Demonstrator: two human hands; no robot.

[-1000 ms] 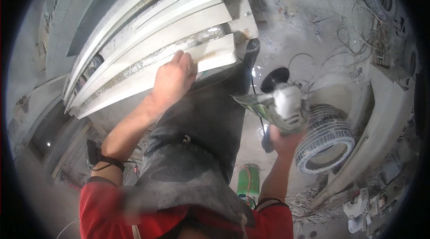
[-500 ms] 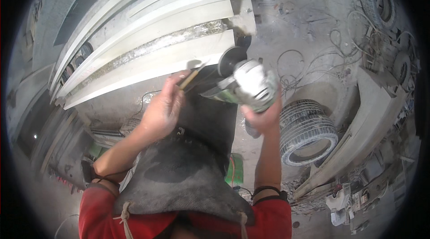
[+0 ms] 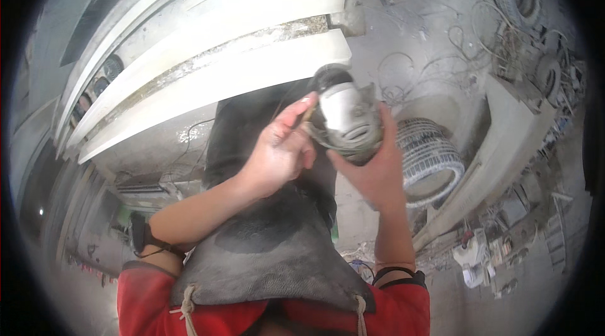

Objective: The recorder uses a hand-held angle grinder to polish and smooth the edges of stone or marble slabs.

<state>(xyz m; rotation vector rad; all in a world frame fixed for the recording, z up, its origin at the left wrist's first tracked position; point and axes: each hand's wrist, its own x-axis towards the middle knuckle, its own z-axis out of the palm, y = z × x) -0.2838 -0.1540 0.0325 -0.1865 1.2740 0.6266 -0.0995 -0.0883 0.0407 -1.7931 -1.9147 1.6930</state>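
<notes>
My right hand [image 3: 377, 175] is wrapped round the body of an angle grinder [image 3: 342, 109]. The grinder has a pale head, and its dark disc [image 3: 332, 75] points away from me, close to the near edge of a long white panel [image 3: 214, 93]. My left hand [image 3: 282, 147] is beside the grinder, its fingers bent and pinched near the tool's left side. A thin yellowish stick [image 3: 308, 113] shows at those fingertips; most of it is hidden or blurred.
Several long pale panels [image 3: 252, 11] lie side by side beyond my hands. Stacked tyres [image 3: 435, 169] stand to the right, next to a long curved grey panel [image 3: 498, 141]. Cables [image 3: 397, 68] coil on the dusty floor. A dark apron [image 3: 271, 241] covers my front.
The grinder has turned in my right hand, so its head faces more toward the panel. My left hand has moved right, from apart to close beside the grinder, with the stick.
</notes>
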